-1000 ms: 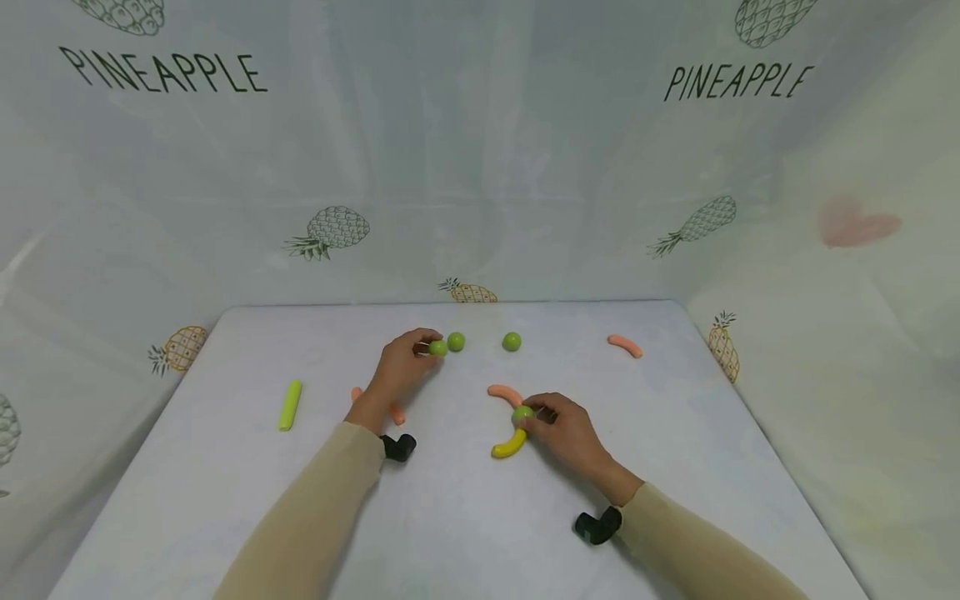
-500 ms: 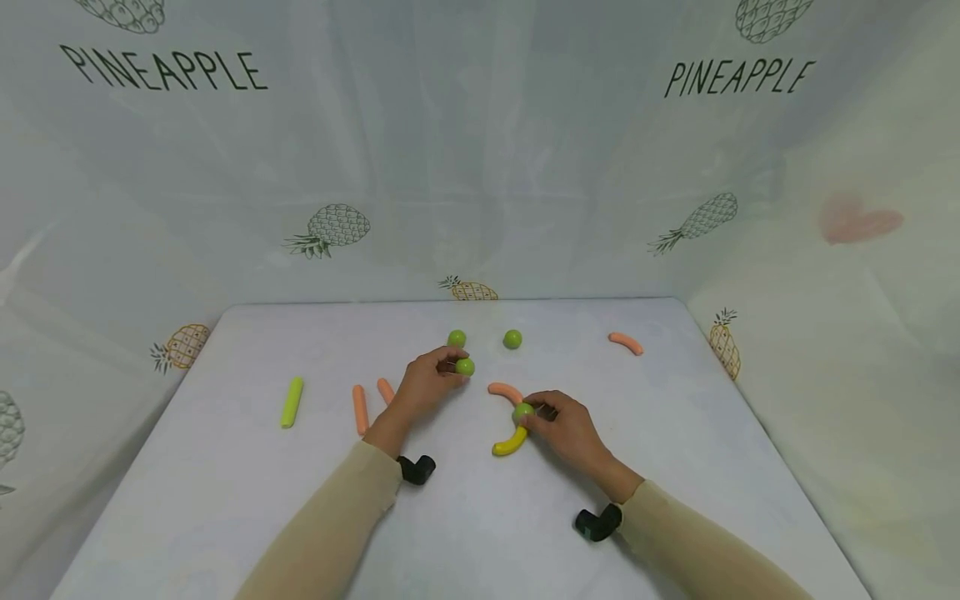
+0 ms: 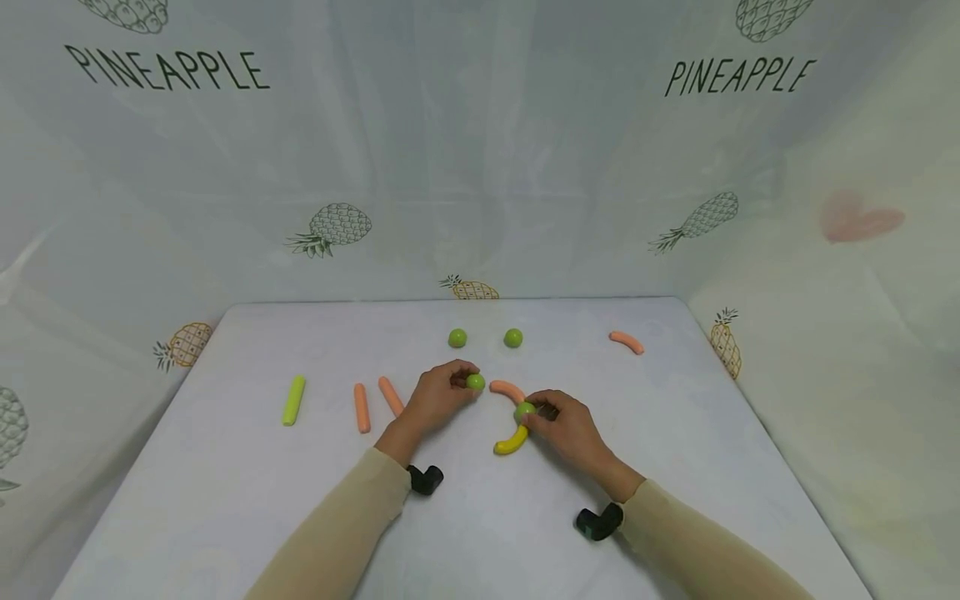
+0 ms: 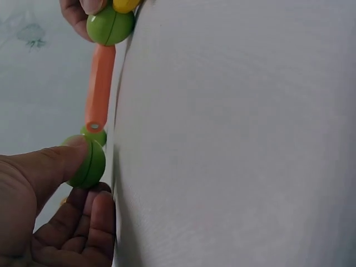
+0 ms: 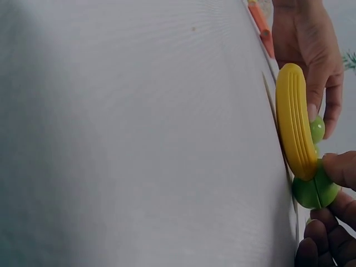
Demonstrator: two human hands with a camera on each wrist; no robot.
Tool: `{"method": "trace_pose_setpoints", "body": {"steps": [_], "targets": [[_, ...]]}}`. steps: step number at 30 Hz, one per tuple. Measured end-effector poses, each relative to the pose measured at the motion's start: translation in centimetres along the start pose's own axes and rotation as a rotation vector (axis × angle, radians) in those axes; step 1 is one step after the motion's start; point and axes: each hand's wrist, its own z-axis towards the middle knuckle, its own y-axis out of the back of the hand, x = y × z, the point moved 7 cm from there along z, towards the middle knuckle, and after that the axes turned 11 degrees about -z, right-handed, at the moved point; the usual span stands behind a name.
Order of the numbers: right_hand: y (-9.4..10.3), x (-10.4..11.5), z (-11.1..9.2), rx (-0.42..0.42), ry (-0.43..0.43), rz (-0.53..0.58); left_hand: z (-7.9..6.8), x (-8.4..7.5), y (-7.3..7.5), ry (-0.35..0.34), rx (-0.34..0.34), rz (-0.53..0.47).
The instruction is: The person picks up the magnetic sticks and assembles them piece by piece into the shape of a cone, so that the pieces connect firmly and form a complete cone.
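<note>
My left hand pinches a green ball between thumb and fingers, close to the free end of an orange curved stick. In the left wrist view that stick's end shows a small hole facing the ball. My right hand pinches a second green ball, which has a seam round it. The orange stick and a yellow curved stick both meet this second ball. In the right wrist view the ribbed yellow stick runs away from the ball.
Two more green balls lie toward the back of the white table. Two straight orange sticks lie left, beside a lime stick. Another curved orange stick lies back right. A pineapple-print curtain hangs behind.
My left hand has brought its green ball from the back left, right and nearer, up to the orange curved stick. My right hand has stayed in place with its ball.
</note>
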Motion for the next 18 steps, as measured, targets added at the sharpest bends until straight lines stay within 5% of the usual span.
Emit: {"method": "trace_pose_setpoints", "body": {"steps": [18], "targets": [[-0.1, -0.1, 0.0, 0.004, -0.005, 0.007, -0.1, -0.6, -1.2, -0.001, 0.041, 0.027]]}}
